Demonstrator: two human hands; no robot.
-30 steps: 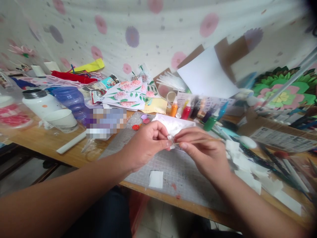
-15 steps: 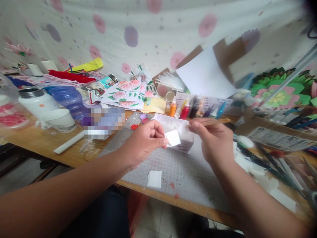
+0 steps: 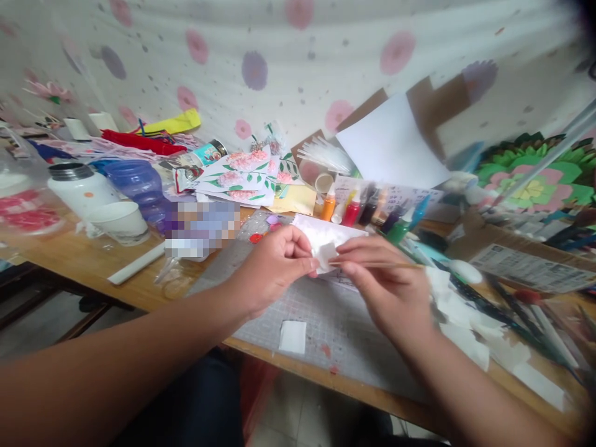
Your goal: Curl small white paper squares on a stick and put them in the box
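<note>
My left hand (image 3: 274, 267) is closed, pinching a small white paper square (image 3: 326, 254) between thumb and fingers. Just to its right, my right hand (image 3: 379, 282) is closed on a thin wooden stick (image 3: 386, 265) that lies level, its left tip touching the paper square. Both hands hover over a grey gridded cutting mat (image 3: 326, 316). Behind them stands a shallow white box (image 3: 328, 233) with white material inside. Another white paper square (image 3: 292, 336) lies on the mat near the front edge.
Small paint bottles (image 3: 354, 211) stand behind the box. At the left sit a white cup (image 3: 118, 222), a white jar (image 3: 79, 186) and a blue bottle (image 3: 135, 183). White paper scraps (image 3: 465, 323) and pens (image 3: 512, 316) litter the right. Flower cards (image 3: 242, 177) lie at the back.
My right hand, lifted away with the stick half a second ago, has come back down and left, bringing the stick's tip against the paper square in my left hand.
</note>
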